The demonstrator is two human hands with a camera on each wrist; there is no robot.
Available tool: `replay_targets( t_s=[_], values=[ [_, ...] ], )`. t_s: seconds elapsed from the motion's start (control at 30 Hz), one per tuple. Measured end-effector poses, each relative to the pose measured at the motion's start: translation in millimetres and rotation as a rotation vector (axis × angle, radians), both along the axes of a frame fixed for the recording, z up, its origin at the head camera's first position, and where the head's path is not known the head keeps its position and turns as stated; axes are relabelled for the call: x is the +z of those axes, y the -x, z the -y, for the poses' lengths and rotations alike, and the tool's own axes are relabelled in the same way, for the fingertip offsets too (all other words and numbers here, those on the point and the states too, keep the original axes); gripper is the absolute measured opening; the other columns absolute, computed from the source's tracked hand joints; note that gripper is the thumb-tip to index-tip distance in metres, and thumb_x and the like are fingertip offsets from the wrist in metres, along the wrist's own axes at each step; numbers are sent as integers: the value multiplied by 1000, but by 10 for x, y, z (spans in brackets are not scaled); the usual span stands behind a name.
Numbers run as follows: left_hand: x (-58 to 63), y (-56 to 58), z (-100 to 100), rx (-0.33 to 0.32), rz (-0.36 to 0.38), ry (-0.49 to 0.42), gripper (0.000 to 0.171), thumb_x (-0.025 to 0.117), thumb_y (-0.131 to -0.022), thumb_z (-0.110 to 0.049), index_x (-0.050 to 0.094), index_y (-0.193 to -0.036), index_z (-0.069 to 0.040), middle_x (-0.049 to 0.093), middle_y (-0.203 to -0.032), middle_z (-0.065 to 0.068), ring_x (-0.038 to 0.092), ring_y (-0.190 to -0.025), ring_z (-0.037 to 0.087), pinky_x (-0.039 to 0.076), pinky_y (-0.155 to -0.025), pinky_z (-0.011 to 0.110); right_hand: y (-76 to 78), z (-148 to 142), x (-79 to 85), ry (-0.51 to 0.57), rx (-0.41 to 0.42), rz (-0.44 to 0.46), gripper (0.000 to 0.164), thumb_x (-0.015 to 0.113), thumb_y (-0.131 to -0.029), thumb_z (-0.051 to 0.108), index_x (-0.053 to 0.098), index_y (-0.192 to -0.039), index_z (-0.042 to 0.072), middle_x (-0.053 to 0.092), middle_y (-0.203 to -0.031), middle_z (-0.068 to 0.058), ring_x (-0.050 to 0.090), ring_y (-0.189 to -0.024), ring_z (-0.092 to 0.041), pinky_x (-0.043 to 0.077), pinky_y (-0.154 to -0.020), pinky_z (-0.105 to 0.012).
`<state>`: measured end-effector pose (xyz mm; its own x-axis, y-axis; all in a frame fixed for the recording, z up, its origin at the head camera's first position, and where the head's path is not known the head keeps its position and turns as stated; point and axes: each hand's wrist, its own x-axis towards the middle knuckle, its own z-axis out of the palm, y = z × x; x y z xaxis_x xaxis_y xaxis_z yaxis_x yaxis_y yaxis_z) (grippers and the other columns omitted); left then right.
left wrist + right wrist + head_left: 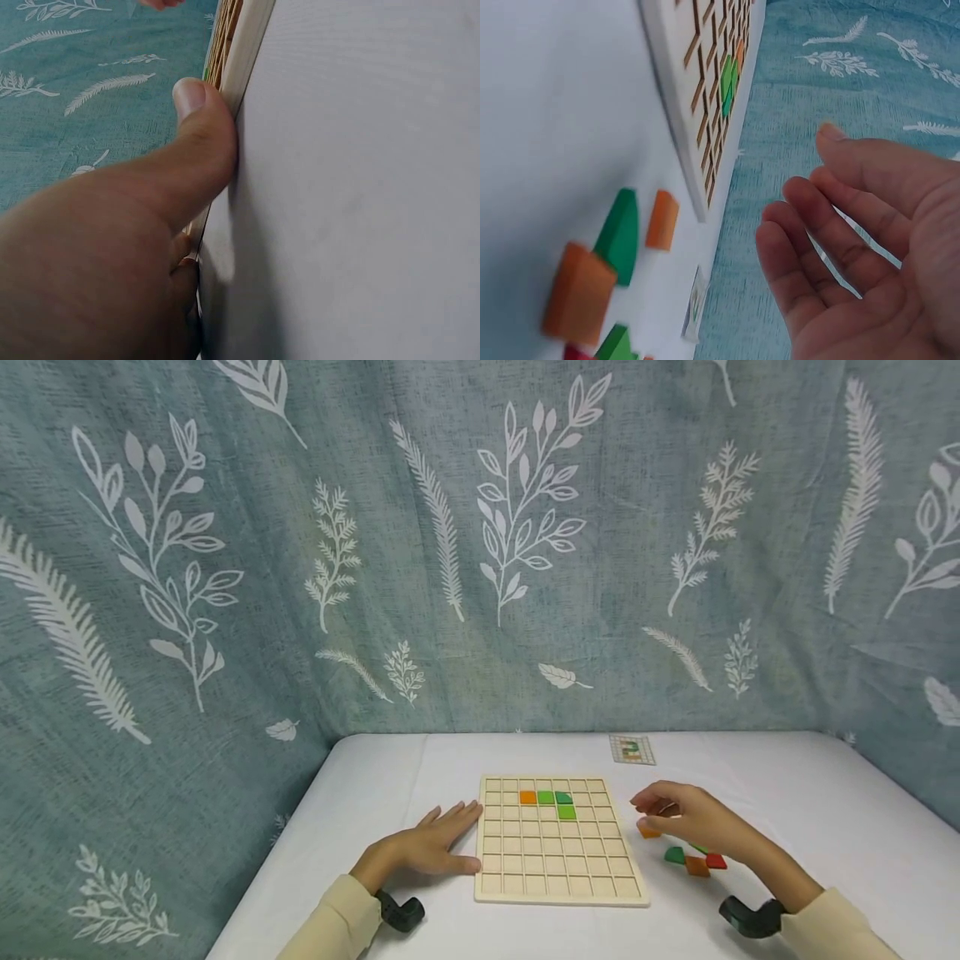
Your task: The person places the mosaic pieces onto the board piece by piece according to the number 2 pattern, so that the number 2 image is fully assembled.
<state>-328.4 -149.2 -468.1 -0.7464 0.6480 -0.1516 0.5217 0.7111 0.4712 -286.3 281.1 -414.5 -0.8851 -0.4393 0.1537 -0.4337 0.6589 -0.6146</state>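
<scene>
Leaf-printed blue-green fabric backdrop (450, 652) behind a white table (825, 810).

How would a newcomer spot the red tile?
On the white table, find the gridded board. Right of it, by the right hand, lie loose tiles. The red tile is the only red one, just right of an orange one.

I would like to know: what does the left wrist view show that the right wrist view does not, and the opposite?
Only the left wrist view shows the left hand, its thumb at the edge of the wooden board. Only the right wrist view shows the loose coloured pieces and small card. Both show part of the board, the white table and the leaf-patterned curtain.
</scene>
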Motion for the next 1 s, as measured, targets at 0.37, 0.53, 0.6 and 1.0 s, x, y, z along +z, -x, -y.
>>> replay_targets(
  t_s=[0.37, 0.53, 0.6, 1.0],
  values=[
    [52, -35, 18, -11, -5, -10, 95, 61, -94, -57, 14, -161, -10, 13, -169, 6, 8, -157, 27, 3, -126, 55, -149, -286, -110, 8, -67, 70, 30, 71, -94, 25, 68, -116, 5, 70, -109, -7, 62, -89, 0, 56, -77, -19],
    [37, -23, -1, -16, -7, -9, 95, 60, -94, -58, 14, -161, -10, 13, -169, 5, 9, -157, 26, 3, -126, 55, -181, -360, -146, -43, -46, 55, 25, 72, -93, 20, 69, -113, 6, 71, -106, -4, 61, -86, 1, 56, -75, -20],
    [37, -14, -9, -18, -9, -6, 95, 60, -94, -58, 14, -161, -10, 13, -169, 5, 9, -157, 26, 3, -126, 55, -174, -389, -169, -60, -14, 53, 23, 72, -92, 20, 70, -112, 7, 70, -105, -3, 61, -87, 1, 56, -75, -20],
    [23, -11, -6, -7, -5, -5, 96, 61, -92, -59, 15, -161, -11, 13, -169, 5, 9, -157, 26, 3, -126, 55, -122, -445, -277, -131, 132, -41, 15, 74, -88, 7, 75, -95, 21, 70, -95, 5, 61, -83, 0, 53, -66, -21]
  ],
)
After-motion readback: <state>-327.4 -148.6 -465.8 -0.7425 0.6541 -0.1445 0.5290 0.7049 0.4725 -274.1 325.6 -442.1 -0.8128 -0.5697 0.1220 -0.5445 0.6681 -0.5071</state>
